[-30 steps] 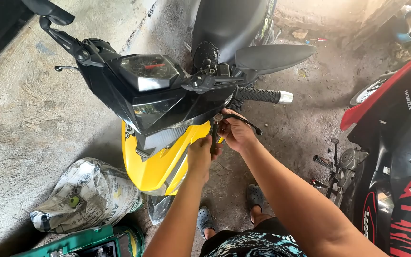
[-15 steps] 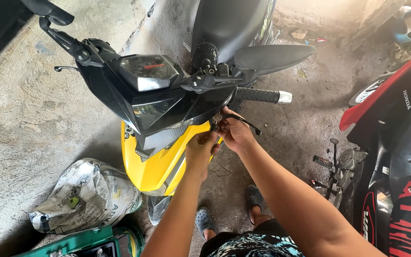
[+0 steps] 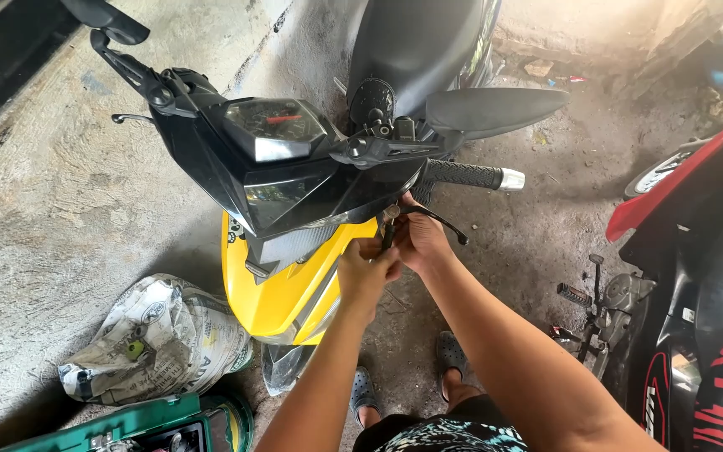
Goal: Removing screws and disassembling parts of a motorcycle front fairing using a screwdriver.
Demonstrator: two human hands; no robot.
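Gripping a small dark fitting under the handlebar, the left hand (image 3: 367, 269) is clenched around it, just below the brake lever (image 3: 433, 219); what exactly it pinches is too small to tell. The right hand (image 3: 418, 238) is closed beside it, fingers curled at the lever's pivot, the two hands touching.

Item: black rubber grip (image 3: 462, 174) with silver end cap, directly above the hands.
Item: scooter front (image 3: 294, 192), black headlight cowl over yellow panel, speedometer on top.
Item: crumpled printed sack (image 3: 156, 339) on the concrete floor (image 3: 43, 209), left.
Item: green toolbox (image 3: 127, 427), open, near the sack.
Item: red and black motorcycle (image 3: 696, 276), well apart, right.

Progress, as judged: lever mounted, work at its pivot unfinished
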